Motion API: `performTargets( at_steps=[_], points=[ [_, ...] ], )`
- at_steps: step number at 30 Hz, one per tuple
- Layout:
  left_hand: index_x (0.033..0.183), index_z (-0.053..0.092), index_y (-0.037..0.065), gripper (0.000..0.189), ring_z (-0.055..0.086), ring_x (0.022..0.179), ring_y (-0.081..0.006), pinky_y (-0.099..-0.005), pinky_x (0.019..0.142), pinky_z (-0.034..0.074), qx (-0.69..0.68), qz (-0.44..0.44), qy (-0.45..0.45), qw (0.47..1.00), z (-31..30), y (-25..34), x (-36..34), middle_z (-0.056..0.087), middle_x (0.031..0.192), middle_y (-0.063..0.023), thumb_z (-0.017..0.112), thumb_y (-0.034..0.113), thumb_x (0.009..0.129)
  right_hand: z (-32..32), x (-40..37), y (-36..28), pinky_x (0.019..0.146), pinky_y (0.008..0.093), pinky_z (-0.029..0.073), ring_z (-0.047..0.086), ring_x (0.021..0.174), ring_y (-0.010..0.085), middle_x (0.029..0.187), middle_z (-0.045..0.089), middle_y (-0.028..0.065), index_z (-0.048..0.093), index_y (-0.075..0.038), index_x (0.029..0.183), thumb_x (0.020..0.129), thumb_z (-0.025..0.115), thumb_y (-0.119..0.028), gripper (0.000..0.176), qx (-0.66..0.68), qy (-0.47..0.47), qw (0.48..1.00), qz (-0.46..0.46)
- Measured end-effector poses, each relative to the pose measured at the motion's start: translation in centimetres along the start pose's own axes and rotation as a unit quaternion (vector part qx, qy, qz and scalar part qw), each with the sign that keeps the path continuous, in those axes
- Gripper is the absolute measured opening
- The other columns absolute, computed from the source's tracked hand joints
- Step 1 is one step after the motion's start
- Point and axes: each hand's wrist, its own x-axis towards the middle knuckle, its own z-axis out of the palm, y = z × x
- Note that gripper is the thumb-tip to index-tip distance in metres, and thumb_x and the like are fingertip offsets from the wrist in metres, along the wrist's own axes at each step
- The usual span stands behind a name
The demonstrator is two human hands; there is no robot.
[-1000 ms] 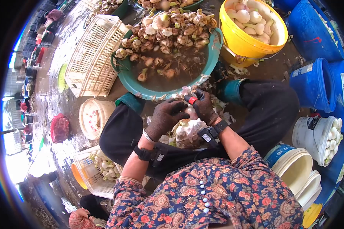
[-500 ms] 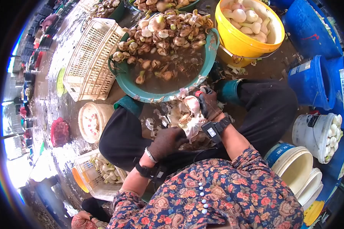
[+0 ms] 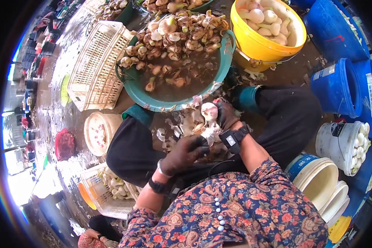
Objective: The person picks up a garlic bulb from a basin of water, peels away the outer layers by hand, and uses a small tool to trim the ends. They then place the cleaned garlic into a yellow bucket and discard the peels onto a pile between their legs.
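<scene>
My right hand [image 3: 226,115], in a dark glove, is closed at the side of a pale, purple-tinged garlic bulb [image 3: 209,111]. A small red piece [image 3: 215,101] shows at its fingertips; what it belongs to is hidden. My left hand [image 3: 182,155], also gloved, is below and left of the bulb, its fingers curled at the loose white garlic skin [image 3: 212,132] that hangs under it. Peeled skins [image 3: 171,130] lie heaped between my legs. Just beyond stands a green basin [image 3: 169,105] of brown water and unpeeled garlic bulbs [image 3: 186,37].
A yellow bucket [image 3: 266,49] at upper right holds cleaned garlic. On the right are a blue bucket [image 3: 332,89], a white bucket [image 3: 332,142] of peeled bulbs and stacked pails [image 3: 310,175]. White crates [image 3: 97,66] and a cream tub [image 3: 103,142] stand on the left.
The bulb has turned more upright beside my right hand. My left hand has moved slightly up and right, closer to the hanging skin. The view has shifted a little.
</scene>
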Motion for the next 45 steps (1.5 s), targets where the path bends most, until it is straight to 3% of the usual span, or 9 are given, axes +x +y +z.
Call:
performTargets(
  at_steps=[8, 10, 12, 20, 22, 30, 33, 41, 45],
  points=[
    [0.087, 0.061, 0.000, 0.015, 0.056, 0.074, -0.0136, -0.0246, 0.065, 0.046, 0.189, 0.148, 0.233, 0.942, -1.2, -1.7, 4.2, 0.058, 0.081, -0.0060, 0.068, -0.001, 0.074, 0.5, 0.2, 1.4, 0.054, 0.0264, 0.044, 0.050, 0.064, 0.0073, 0.072, 0.056, -0.0017, 0.059, -0.004, 0.073, 0.075, 0.059, -0.002, 0.003, -0.341, -0.112, 0.900, -0.249],
    [0.084, 0.062, 0.000, 0.012, 0.057, 0.073, -0.0156, -0.0251, 0.064, 0.046, 0.193, 0.174, 0.237, 0.936, -1.3, -2.7, 4.5, 0.058, 0.080, -0.0077, 0.067, -0.002, 0.074, 1.7, -1.5, -0.8, 0.057, 0.0296, 0.045, 0.055, 0.064, 0.0133, 0.072, 0.059, 0.0017, 0.059, -0.005, 0.072, 0.073, 0.061, -0.003, 0.003, -0.171, -0.019, 0.984, -0.035],
    [0.086, 0.061, -0.001, 0.011, 0.055, 0.068, -0.0128, -0.0247, 0.061, 0.045, 0.160, 0.167, 0.193, 0.953, -1.1, -2.4, 4.3, 0.058, 0.078, -0.0053, 0.065, -0.004, 0.076, 0.4, -0.9, 0.0, 0.062, 0.0346, 0.047, 0.060, 0.069, 0.0241, 0.075, 0.062, 0.0088, 0.060, -0.006, 0.075, 0.069, 0.064, -0.004, 0.007, -0.569, -0.152, 0.733, -0.341],
    [0.088, 0.060, 0.002, 0.012, 0.057, 0.069, -0.0109, -0.0251, 0.062, 0.047, -0.089, -0.098, -0.050, 0.990, -3.5, 1.8, -0.6, 0.061, 0.076, 0.0009, 0.065, 0.011, 0.082, -2.4, 1.5, 4.2, 0.085, 0.0306, 0.047, 0.060, 0.096, 0.0191, 0.102, 0.063, 0.0104, 0.058, -0.005, 0.104, 0.064, 0.077, -0.010, 0.045, -0.153, -0.207, 0.956, -0.138],
    [0.096, 0.061, 0.001, 0.019, 0.059, 0.073, -0.0127, -0.0274, 0.065, 0.049, 0.372, -0.092, 0.076, 0.920, -4.4, -0.4, 0.1, 0.064, 0.082, -0.0017, 0.066, 0.012, 0.081, 0.0, -0.8, -0.4, 0.084, 0.0302, 0.047, 0.061, 0.094, 0.0178, 0.100, 0.063, 0.0087, 0.058, -0.005, 0.105, 0.069, 0.072, -0.006, 0.039, -0.374, -0.210, 0.827, -0.363],
    [0.100, 0.063, -0.001, 0.027, 0.061, 0.080, -0.0119, -0.0254, 0.074, 0.049, -0.019, 0.031, 0.268, 0.963, -0.3, -2.7, 5.6, 0.066, 0.089, -0.0064, 0.071, 0.004, 0.075, 0.4, -1.2, -0.8, 0.079, 0.0294, 0.047, 0.060, 0.088, 0.0131, 0.096, 0.063, 0.0036, 0.062, -0.005, 0.099, 0.083, 0.058, -0.012, 0.018, -0.302, -0.227, 0.896, -0.234],
    [0.082, 0.065, -0.001, 0.010, 0.059, 0.069, -0.0093, -0.0241, 0.066, 0.047, -0.023, 0.034, 0.306, 0.951, -0.2, -2.7, 5.6, 0.066, 0.077, -0.0048, 0.071, 0.005, 0.076, -1.0, 1.0, 2.5, 0.075, 0.0295, 0.047, 0.060, 0.085, 0.0154, 0.093, 0.064, 0.0039, 0.063, -0.005, 0.095, 0.083, 0.056, -0.015, 0.018, 0.058, -0.190, 0.978, 0.060],
    [0.111, 0.055, 0.000, 0.040, 0.058, 0.075, -0.0132, -0.0273, 0.063, 0.047, 0.044, -0.054, 0.177, 0.982, -2.0, -3.0, 6.0, 0.062, 0.090, -0.0081, 0.063, 0.029, 0.085, -0.8, 1.1, 1.3, 0.063, 0.0320, 0.044, 0.058, 0.071, 0.0184, 0.072, 0.062, 0.0094, 0.065, -0.008, 0.074, 0.077, 0.059, -0.014, 0.010, -0.487, -0.047, 0.820, -0.297],
    [0.121, 0.049, 0.002, 0.048, 0.057, 0.087, -0.0123, -0.0259, 0.070, 0.049, -0.139, -0.144, 0.092, 0.975, -3.4, -5.3, 9.5, 0.059, 0.103, -0.0081, 0.063, 0.030, 0.084, 1.5, 1.7, 0.8, 0.062, 0.0271, 0.042, 0.052, 0.072, 0.0102, 0.079, 0.060, -0.0006, 0.064, -0.005, 0.082, 0.083, 0.060, -0.021, 0.016, -0.082, 0.129, 0.987, -0.039]
  ],
)
